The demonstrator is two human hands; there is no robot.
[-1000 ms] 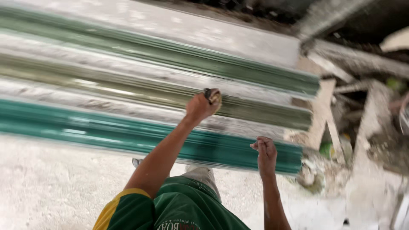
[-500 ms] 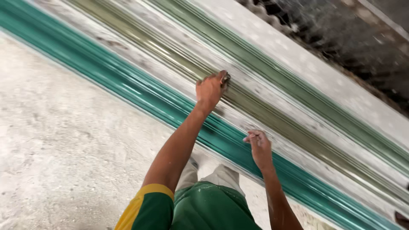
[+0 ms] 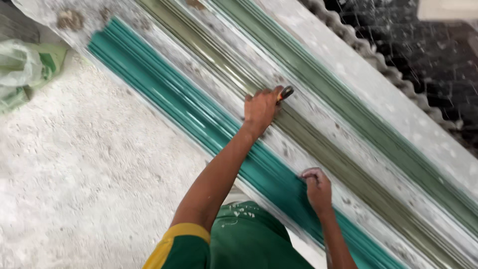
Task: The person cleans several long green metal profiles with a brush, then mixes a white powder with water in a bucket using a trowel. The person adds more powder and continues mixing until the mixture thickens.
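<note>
On the olive moulding [image 3: 318, 144], running upper-left to lower-right | left hand [image 3: 261, 107] fisted around tool [image 3: 285, 92] | right hand [image 3: 317, 187] nearer, fingers curled on teal moulding [image 3: 199, 119]

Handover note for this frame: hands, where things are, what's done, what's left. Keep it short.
Left hand: shut on a small tool, its tip pressed on the olive moulding.
Right hand: open, fingers resting on the teal moulding, steadying.
Layout: long mouldings lie side by side, slanting across the view; teal nearest, olive next, green moulding beyond. White dusty strips run between them.
Done: cannot tell how much of the olive one is worked.
Left: likely the stretch of olive ahead of the tool.
</note>
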